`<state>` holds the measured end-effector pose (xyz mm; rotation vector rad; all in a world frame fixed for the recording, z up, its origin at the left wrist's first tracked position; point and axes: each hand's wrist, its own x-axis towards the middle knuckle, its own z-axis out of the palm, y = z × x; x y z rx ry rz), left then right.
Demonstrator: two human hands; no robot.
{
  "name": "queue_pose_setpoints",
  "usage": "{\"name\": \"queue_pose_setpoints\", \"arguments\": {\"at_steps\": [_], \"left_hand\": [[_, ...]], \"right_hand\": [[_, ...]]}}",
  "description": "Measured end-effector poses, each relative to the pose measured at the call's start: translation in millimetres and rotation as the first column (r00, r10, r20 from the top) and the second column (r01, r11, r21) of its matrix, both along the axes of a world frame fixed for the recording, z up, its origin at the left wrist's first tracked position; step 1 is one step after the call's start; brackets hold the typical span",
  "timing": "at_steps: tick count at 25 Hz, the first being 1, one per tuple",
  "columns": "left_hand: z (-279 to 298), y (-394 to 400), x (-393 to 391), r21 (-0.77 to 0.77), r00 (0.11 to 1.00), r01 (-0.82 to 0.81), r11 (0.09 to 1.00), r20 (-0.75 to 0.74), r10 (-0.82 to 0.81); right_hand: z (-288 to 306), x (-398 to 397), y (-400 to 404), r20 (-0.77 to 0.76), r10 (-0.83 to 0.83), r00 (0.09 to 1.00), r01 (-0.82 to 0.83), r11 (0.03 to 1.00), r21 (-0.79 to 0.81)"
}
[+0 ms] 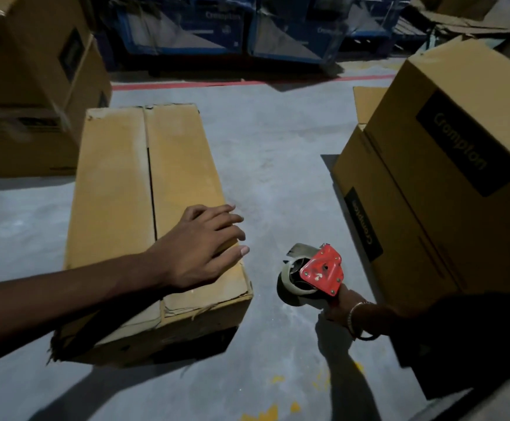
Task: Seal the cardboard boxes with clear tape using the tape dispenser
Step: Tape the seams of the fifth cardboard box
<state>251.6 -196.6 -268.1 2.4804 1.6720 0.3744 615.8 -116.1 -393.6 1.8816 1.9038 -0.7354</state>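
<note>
Grey concrete floor [278, 165] spreads around me, with a red line [247, 82] painted across it far ahead and blue cartons [187, 28] stacked beyond that. Brown boxes are piled at the far left [29, 95] and a printed stack [448, 183] rises close on my right.

Between them the cardboard box [144, 214] lies flat on the floor, its long axis running away from me and a little to the right, the centre seam [151, 189] between the flaps still dark and untaped. My left hand [199, 247] rests palm down on its near right corner, fingers spread and gripping nothing.

Bare floor lies open between that box and the right stack. Over this gap, just right of the box's near corner, my right hand [343, 308] is closed around the handle of the red tape dispenser [320, 273], its roll of clear tape [293, 282] facing left and its front end pointing away from me.
</note>
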Motion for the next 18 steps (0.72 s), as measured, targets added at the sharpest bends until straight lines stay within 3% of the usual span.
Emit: {"name": "queue_pose_setpoints", "arguments": {"at_steps": [4,7,9,12,16,18], "left_hand": [[2,-1,-6,-0.026,1.000,0.004,1.000,0.019,-0.004],[13,-9,-8,0.062,0.982,-0.023,0.998,0.191,0.011],[22,-10,-15,0.181,0.947,-0.148,0.972,0.310,0.087],[27,-1,-51,0.270,0.908,-0.366,0.891,0.311,0.280],[27,0,-132,0.148,0.694,-0.716,0.682,0.255,0.673],[22,-8,-155,0.037,0.598,-0.795,0.606,0.215,0.772]], "right_hand": [[-5,-17,-5,-0.148,-0.201,0.968,0.224,0.963,0.153],[-6,-30,-8,-0.252,-0.246,0.936,0.304,0.927,0.222],[5,-38,-7,-0.388,-0.259,0.884,0.358,0.910,0.208],[49,-56,11,-0.486,-0.222,0.845,0.352,0.916,0.194],[105,-104,37,-0.618,-0.112,0.778,0.320,0.917,0.237],[122,-136,41,-0.736,-0.155,0.659,0.369,0.920,0.137]]}}
